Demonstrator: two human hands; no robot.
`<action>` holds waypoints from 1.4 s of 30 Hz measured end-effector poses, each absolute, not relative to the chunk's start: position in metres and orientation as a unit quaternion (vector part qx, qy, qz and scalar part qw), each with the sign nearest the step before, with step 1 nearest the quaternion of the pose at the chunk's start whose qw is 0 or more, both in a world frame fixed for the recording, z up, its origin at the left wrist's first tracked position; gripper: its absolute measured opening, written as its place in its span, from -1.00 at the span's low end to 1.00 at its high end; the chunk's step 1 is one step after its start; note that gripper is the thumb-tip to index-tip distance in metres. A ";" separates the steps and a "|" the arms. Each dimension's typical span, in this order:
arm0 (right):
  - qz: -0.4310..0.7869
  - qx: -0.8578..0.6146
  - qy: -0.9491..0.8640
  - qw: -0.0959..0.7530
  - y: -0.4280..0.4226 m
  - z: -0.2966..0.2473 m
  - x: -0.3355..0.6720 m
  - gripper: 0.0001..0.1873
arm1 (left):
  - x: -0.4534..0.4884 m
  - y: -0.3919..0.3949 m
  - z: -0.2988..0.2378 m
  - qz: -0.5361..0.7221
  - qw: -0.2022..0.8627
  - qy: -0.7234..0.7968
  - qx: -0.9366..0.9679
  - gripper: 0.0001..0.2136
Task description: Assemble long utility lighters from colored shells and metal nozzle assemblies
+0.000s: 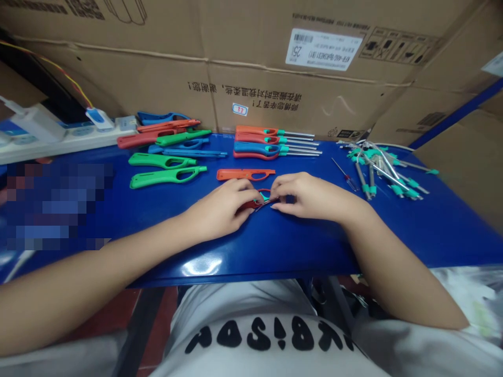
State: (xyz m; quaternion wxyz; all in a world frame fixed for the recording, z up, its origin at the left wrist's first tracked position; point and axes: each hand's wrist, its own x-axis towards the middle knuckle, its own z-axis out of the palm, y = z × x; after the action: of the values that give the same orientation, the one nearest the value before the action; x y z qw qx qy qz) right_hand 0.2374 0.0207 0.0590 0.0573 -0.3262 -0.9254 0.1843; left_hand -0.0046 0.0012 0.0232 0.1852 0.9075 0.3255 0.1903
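Note:
My left hand (222, 209) and my right hand (310, 196) meet at the middle of the blue table (275, 246). Both have their fingers closed on a red lighter shell (260, 199) with a teal and metal insert showing between them. Most of that piece is hidden under my fingers. Just beyond my hands an orange-red lighter shell half (244, 174) lies flat on the table.
Green, red and blue shell halves (167, 152) lie at the back left. Assembled lighters (271, 142) sit at the back middle. Metal tubes with teal parts (383, 170) are piled at the right, beside a small screwdriver (345, 175). Cardboard boxes (275, 68) stand behind; a power strip (58, 137) is at left.

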 end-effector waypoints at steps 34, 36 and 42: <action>0.206 -0.310 -0.927 0.046 0.023 0.064 0.243 -0.78 | -0.007 -0.001 0.018 0.197 0.059 0.308 0.929 -0.78; 0.208 -0.311 -0.926 0.048 0.023 0.065 0.243 -0.78 | -0.007 0.000 0.017 0.202 0.049 0.305 0.929 -0.79; 0.208 -0.304 -0.928 0.067 0.021 0.066 0.243 -0.76 | -0.006 0.001 0.016 0.197 0.041 0.311 0.929 -0.79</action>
State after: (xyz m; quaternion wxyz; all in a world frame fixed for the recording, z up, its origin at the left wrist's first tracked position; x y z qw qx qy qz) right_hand 0.2429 0.0212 0.0660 0.0667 -0.3036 -0.9275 0.2076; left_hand -0.0061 0.0009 0.0157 0.0414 0.9289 0.3108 0.1973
